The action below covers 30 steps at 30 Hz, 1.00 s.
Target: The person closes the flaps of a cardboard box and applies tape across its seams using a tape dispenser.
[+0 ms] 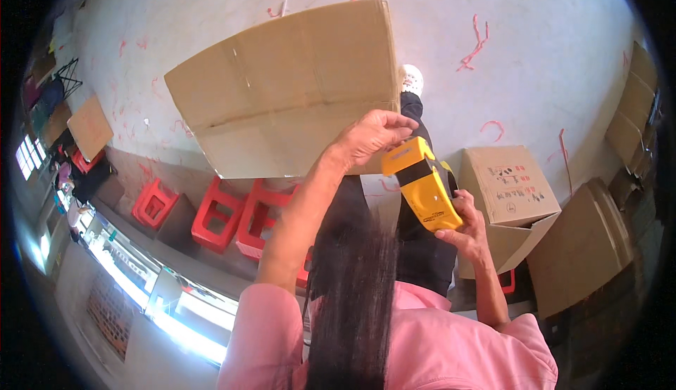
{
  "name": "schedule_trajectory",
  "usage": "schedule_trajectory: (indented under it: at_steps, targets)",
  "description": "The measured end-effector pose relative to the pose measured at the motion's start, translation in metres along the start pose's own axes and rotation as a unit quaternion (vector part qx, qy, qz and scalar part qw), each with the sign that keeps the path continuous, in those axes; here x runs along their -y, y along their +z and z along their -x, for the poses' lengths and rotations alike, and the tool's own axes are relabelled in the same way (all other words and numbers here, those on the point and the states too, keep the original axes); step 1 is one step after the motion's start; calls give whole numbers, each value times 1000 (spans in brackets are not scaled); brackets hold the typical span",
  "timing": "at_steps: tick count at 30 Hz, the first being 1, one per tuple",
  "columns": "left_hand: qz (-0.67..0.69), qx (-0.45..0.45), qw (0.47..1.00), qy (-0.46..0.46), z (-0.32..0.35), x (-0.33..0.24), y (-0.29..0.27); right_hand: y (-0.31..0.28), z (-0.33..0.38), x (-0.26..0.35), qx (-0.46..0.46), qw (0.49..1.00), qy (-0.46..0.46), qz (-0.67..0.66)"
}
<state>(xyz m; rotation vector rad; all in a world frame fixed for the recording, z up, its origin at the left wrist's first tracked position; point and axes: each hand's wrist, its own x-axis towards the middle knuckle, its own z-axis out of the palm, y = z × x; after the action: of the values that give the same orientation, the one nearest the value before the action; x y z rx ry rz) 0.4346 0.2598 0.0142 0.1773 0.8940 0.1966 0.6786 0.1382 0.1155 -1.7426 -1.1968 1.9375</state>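
My right hand (466, 227) is wrapped round the lower end of a yellow-and-black boxy hand-held tool (427, 196); its exact kind does not show. A black band crosses its yellow body. Just off the tool's upper end, my left hand (377, 136) has its fingers pressed together. Whatever may be between those fingertips is too small to make out. Behind the left hand stretches a large brown cardboard sheet (296, 80), whose lower right corner lies near the wrist and is partly covered by it.
A cardboard box (510, 186) stands at the right, with folded cardboard (581, 249) beyond it. Red plastic stools (218, 214) line the left side. Pink strips (479, 41) litter the pale floor (451, 10). My shoe (411, 80) shows beside the sheet.
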Motion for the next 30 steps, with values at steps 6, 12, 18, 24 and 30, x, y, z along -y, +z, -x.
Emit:
schedule_trajectory:
  at_steps: [6, 12, 18, 24, 30]
  targets:
    - [-188, -54, 980, -35, -1, -12, 7, -14, -17, 17, 31, 990, -118, 72]
    - [-161, -123, 977, 62, -16, -20, 23, -18, -20, 17, 8, 988, -100, 116]
    - [-371, -183, 895, 169, -50, -82, -4, 4, -19, 34, -72, 994, -63, 42]
    - [-532, -291, 776, 173, -100, -248, -88, 58, 107, -4, -73, 971, 115, -196]
    - [-618, -256, 713, 209, -173, -269, -157, 129, 108, -18, -94, 967, 74, -225]
